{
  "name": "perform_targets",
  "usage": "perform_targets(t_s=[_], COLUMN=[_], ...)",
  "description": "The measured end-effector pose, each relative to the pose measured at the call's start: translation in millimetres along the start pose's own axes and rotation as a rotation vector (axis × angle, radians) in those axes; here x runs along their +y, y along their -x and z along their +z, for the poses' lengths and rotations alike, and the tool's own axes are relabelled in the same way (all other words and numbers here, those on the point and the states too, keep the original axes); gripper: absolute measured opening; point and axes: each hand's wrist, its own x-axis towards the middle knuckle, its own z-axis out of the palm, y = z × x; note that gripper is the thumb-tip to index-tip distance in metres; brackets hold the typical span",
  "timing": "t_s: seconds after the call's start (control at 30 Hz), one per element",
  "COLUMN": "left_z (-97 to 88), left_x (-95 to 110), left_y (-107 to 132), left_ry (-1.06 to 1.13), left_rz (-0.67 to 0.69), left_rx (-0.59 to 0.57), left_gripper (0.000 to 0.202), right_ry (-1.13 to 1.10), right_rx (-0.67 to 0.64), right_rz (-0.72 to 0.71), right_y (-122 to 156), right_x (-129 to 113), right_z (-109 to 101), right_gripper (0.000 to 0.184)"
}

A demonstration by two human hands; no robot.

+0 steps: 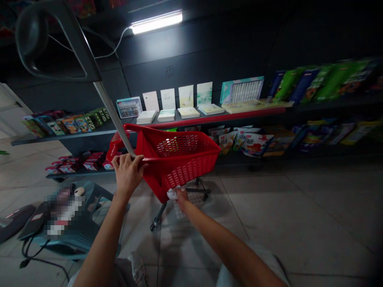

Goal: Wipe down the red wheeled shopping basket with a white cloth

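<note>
My left hand (127,173) grips rim of red basket (155,173), beside foot of pole (108,105). Right hand (182,198) pinches white wad (172,194), probably cloth, at basket's lower edge. Basket stands on wheels ahead of me, between hands. Work looks underway; parts done or left, can't tell. Beyond hands, books (205,93), snack bags (255,144): lettering too small for me to read.

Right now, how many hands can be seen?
2: the left hand at the red basket's edge, beside the metal pole; the right hand at its lower side with a white wad. None seems hidden.
</note>
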Motion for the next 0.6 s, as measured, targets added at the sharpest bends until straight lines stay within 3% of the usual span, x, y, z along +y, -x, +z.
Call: perform_targets(t_s=[0.2,0.4,0.5,0.6], left_z=[-0.2,-0.9,0.5,1.9], left_x=[-7.9,-10.3,-11.1,-12.9], left_y=[2.0,0.3,0.4,0.7], left_ry=[0.023,0.024,0.044,0.063], left_rz=[-0.021,-0.015,-0.003,0.014], left_rx=[0.01,0.003,0.01,0.023], left_gripper=[0.034,0.034,0.036,0.037], right_ry=[-0.13,-0.245,-0.355,-0.344], right_rx=[-0.107,-0.238,-0.123,0.087], right_rz=[0.199,0.262,0.19,0.04], right_y=[23.8,34.1,25.6,6.3], right_x=[-5.5,-48.8,-76.8,-108.4], right_z=[27.1,30.4,21.8,3.5], right_gripper=[0.026,0.033,0.03,0.034])
